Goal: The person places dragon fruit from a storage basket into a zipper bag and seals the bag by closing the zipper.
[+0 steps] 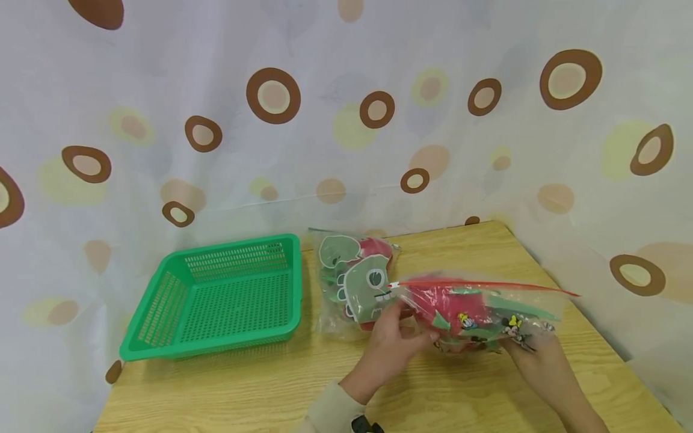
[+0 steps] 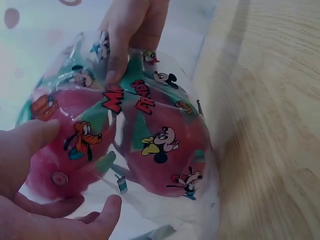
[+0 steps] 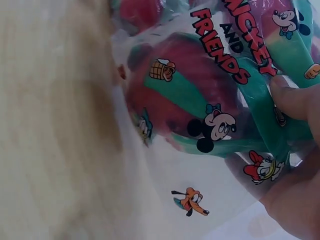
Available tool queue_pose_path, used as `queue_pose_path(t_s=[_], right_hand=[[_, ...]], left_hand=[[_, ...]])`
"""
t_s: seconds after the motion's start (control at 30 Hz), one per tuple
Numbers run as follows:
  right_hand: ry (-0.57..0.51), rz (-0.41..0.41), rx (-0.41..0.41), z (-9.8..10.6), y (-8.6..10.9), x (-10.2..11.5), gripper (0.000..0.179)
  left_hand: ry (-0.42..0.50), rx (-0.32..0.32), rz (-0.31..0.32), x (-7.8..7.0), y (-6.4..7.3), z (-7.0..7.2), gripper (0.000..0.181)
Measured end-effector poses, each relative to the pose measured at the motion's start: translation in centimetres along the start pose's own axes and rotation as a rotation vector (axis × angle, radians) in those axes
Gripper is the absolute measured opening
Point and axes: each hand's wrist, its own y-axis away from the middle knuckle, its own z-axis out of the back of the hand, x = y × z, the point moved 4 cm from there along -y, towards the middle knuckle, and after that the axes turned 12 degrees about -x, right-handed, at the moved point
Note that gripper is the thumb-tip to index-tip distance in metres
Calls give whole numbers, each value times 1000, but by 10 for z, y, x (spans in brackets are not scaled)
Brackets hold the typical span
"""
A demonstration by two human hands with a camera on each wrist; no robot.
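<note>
A clear zip bag (image 1: 471, 313) printed with cartoon figures and the words "Mickey and Friends" is tilted over the table, its red zip strip along the top. Rounded red things with green bands (image 2: 160, 150) fill it; their kind is unclear. My right hand (image 1: 541, 361) grips the bag at its right end, thumb (image 3: 295, 102) on the printed film and fingers behind. At the other end is my left hand (image 1: 392, 346), its thumb and fingers (image 2: 100, 220) spread apart beside the bag. A second clear bag (image 1: 365, 288) with a green dinosaur print lies just behind the left hand.
A green plastic basket (image 1: 295, 288) with slotted walls stands on the left of the wooden table (image 1: 271, 391). Behind and to the right hangs a pale curtain (image 1: 325, 150) with brown rings.
</note>
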Motion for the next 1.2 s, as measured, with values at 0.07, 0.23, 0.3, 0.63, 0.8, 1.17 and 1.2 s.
queue_pose_path(t_s=[0.07,0.23,0.3,0.63,0.8,1.17,1.2], right_hand=[[14,-43,-9,3,-8,2,15],[53,-239,79,2,-25,0,19],[62,-278,112,-2,-30,-1,27],[29,-272,91,-19,-56,-3,39],[57,-288,93,-27,-72,-8,41],[15,-331,67,-47,-101,-25,41],[24,-332,69,-49,-104,-26,41]], left_hand=[[17,3,42,-6,-3,-2,56],[44,-39,128,-10,-13,-3,57],[28,-50,127,-11,-19,-2,58],[-36,-41,107,-18,-47,1,100],[-145,-19,70,-19,-57,-3,102],[-173,-56,70,-15,-79,-14,105],[-175,-58,72,-14,-80,-15,106]])
